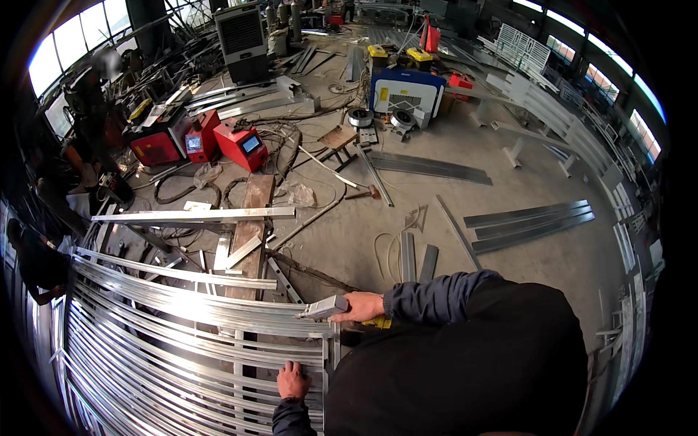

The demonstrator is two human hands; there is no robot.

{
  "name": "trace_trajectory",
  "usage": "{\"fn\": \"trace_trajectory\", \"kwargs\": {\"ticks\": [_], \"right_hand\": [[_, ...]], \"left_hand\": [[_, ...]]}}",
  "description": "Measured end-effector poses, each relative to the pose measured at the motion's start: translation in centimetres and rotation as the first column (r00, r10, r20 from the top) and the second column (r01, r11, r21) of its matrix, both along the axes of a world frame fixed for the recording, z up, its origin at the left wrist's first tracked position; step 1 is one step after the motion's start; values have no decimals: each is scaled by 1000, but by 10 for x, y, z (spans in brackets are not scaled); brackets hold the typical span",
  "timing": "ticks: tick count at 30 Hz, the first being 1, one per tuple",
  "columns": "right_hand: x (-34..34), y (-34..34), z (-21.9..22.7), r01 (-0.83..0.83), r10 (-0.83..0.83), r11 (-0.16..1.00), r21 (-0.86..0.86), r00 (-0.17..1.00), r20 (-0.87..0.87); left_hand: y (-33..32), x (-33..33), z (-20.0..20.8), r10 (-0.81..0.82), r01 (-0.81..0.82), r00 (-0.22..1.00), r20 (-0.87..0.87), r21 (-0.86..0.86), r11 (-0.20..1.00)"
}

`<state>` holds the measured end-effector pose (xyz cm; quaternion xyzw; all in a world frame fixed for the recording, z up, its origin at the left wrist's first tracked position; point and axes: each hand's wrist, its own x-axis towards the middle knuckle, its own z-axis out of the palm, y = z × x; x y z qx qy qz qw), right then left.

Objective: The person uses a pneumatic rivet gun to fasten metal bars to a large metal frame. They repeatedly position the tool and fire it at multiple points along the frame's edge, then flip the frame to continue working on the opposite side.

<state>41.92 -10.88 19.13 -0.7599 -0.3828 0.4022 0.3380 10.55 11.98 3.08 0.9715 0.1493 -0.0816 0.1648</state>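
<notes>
In my right hand [359,307] is a handheld power tool [325,307] with a grey block-shaped body and a yellow part below the grip. Its thin tip points left, at the right end of the upper bars of a shiny metal panel [167,298]. Whether the tip touches the metal cannot be made out. My left hand [293,381] lies lower on the panel, its fingers curled over one of the metal bars [254,369] near the right-hand upright. The panel is made of several long parallel bars and stretches to the far left.
Another person [40,265] stands at the panel's left end. A loose square tube [196,216] lies beyond it. Red welding machines [243,145], cables and a hammer [367,192] are on the floor ahead. A blue-and-white machine [408,94] stands farther back; steel channels [531,224] lie at right.
</notes>
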Motion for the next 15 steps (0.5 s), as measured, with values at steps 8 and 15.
{"fn": "trace_trajectory", "kwargs": {"ticks": [8, 15], "right_hand": [[-5, -1, -18, 143, -111, 989, 42, 896, -431], [16, 60, 38, -3, 39, 995, 98, 930, -366]], "left_hand": [[-19, -12, -3, 194, -187, 972, 136, -68, 980], [-41, -35, -14, 326, -327, 921, 215, -29, 944]]}}
